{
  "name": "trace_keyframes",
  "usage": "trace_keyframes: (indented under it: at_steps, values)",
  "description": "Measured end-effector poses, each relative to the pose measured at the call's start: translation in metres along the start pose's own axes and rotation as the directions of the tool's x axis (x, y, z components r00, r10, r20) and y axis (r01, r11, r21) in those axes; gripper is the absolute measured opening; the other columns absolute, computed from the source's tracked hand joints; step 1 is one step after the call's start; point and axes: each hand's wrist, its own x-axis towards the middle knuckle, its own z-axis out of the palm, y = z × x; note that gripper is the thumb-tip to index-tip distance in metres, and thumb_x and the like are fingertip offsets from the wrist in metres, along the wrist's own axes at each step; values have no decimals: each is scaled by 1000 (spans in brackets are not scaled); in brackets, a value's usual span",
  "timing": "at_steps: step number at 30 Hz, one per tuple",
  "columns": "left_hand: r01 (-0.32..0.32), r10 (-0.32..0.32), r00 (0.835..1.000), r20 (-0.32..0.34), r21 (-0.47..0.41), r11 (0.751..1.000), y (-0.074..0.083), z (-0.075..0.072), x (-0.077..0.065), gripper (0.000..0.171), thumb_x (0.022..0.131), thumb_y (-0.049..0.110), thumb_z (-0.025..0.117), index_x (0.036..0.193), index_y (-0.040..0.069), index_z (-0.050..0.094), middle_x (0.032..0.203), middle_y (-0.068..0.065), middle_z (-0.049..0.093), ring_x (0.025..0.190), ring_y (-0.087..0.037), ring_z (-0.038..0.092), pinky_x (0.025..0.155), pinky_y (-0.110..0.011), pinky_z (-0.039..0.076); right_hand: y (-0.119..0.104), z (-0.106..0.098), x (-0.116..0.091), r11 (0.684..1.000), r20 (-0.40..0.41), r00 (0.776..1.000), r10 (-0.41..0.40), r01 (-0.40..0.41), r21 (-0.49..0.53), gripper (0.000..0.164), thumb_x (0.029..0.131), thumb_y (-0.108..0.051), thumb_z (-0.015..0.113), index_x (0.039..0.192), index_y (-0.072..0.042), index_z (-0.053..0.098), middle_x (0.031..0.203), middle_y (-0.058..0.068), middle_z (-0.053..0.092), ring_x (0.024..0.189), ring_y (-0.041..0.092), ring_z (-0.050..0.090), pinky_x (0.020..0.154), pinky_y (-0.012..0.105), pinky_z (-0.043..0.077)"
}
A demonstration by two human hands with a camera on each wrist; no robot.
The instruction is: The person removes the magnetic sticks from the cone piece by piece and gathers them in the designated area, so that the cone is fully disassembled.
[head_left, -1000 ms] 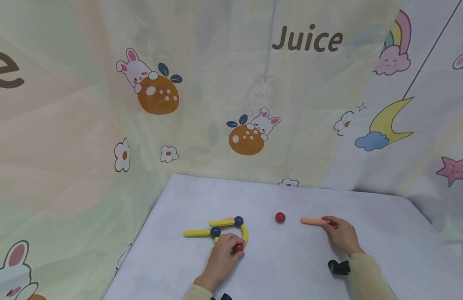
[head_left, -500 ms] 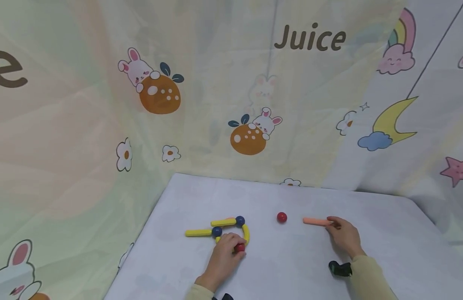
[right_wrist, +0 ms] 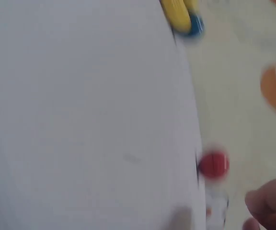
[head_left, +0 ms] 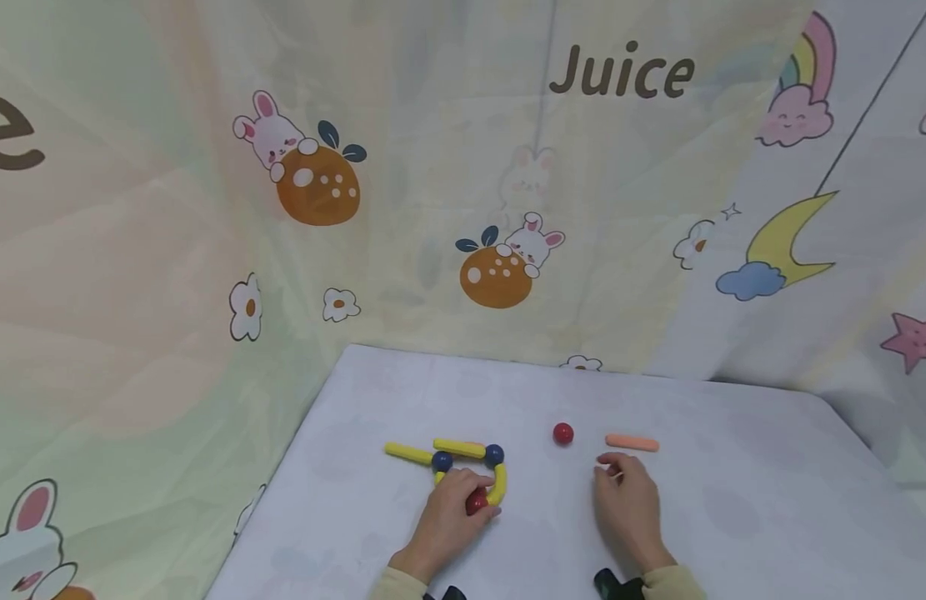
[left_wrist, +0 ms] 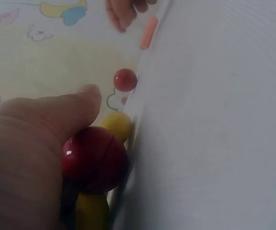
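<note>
Fingers of the left hand (head_left: 443, 523) are curled round a ball (head_left: 474, 502); the right hand (head_left: 631, 504) is loosely curled. An orange stick (head_left: 632, 442) is aligned left-to-right.

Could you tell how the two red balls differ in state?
The nearer red ball is held by the left hand; the farther red ball lies on the table, untouched. The nearer ball meets a yellow rod; the farther ball stands apart from every rod. Both are round and red.

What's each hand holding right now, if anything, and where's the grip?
Left hand: the nearer red ball, held by its sides between thumb and fingers. Right hand: nothing; the orange stick lies apart from it.
</note>
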Motion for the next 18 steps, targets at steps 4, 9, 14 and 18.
trace_keyframes:
  at_steps: [4, 9, 14, 18]
  values:
    - [-39, 38, 999, 25, 47, 998, 2, -3, 0, 39, 81, 37, 80, 115, 21, 71, 87, 18, 56, 82, -1, 46, 70, -21, 42, -42, 26, -23, 995, 185, 978, -95, 91, 30, 17, 88, -11, 66, 105, -11, 68, 92, -1, 61, 79, 14, 52, 68, 31, 44]
    - [-101, 97, 994, 46, 94, 990, 2, -4, 1, 30, 79, 35, 81, 105, 21, 76, 88, 18, 59, 84, -1, 47, 73, -22, 42, -77, 52, -34, 978, 265, 941, -209, 202, 53, 29, 86, -19, 74, 114, -17, 67, 107, -4, 64, 96, 15, 59, 83, 38, 52]
    - [-197, 192, 979, 68, 88, 976, 3, -2, 0, 22, 79, 31, 81, 99, 23, 76, 90, 20, 63, 83, 1, 50, 75, -22, 43, -98, 66, -30, 930, 228, 905, -360, 367, 13, 43, 81, -23, 80, 121, -17, 65, 114, -3, 66, 99, 16, 57, 85, 36, 51]
    - [-243, 237, 968, 84, 81, 967, 4, 0, -1, 21, 79, 29, 80, 98, 24, 74, 93, 22, 66, 85, 2, 52, 79, -24, 45, -105, 72, -25, 906, 254, 875, -411, 422, 12, 45, 80, -20, 81, 122, -18, 66, 101, -6, 68, 83, 10, 51, 70, 26, 47]
